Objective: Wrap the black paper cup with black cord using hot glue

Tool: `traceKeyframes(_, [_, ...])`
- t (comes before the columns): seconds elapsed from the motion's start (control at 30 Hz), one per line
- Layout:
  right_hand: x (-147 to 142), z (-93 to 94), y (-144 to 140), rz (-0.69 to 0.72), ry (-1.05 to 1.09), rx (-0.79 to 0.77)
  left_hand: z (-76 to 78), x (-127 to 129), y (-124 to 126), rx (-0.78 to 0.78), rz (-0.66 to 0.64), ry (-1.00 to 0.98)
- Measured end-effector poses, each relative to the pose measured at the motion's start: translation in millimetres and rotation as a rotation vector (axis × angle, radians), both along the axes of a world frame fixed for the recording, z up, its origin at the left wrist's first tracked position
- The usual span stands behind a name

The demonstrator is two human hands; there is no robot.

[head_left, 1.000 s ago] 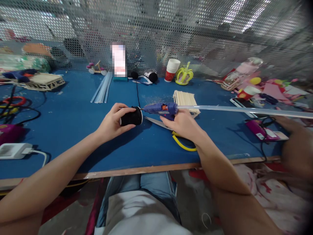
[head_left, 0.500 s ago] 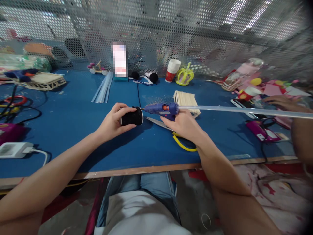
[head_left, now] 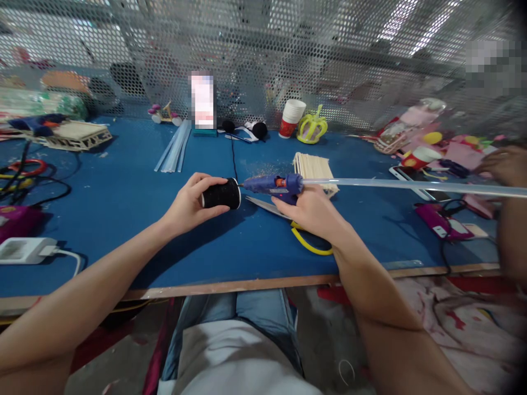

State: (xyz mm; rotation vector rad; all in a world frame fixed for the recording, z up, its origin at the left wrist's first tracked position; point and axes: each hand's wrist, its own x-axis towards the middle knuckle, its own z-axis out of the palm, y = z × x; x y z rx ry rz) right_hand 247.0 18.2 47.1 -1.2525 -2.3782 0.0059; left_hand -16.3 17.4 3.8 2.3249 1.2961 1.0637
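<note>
Perforated grey metal sheet [head_left: 247, 49] stands behind a blue-topped workbench [head_left: 123, 203] in the head view. Near the middle of the bench, the person's left hand [head_left: 187, 204] pinches a black, thread-covered cylinder with white rims [head_left: 222, 196], the thumb on its near side and the fingers curled over its far side. The cylinder lies sideways, its long axis running roughly left to right, with its right end facing the blue hot-glue gun [head_left: 269, 184]. The right hand [head_left: 315, 211] is closed around the gun's grip; the thumb shows on the near side, while the other fingers are mostly hidden. The gun points left, nearly in line with the cylinder, and its nozzle sits at the upper edge of that right rim; whether metal meets thread I cannot tell. The left hand is the nearer one, already on the cylinder, while only the nozzle bridges the gap from the right. A long translucent glue stick [head_left: 391, 185] trails rightward from the gun, a thin black cord [head_left: 234, 159] runs away from the rim area, and yellow-handled scissors [head_left: 269, 207] lie partly under the right hand.
</note>
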Motion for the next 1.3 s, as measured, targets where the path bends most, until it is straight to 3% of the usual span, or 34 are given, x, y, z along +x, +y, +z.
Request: traceKeyframes(1.3, [0.1, 8.1, -9.0, 0.011, -0.058, -0.056, -2.7, -0.2, 3.7, -0.094, 0.104, -0.093])
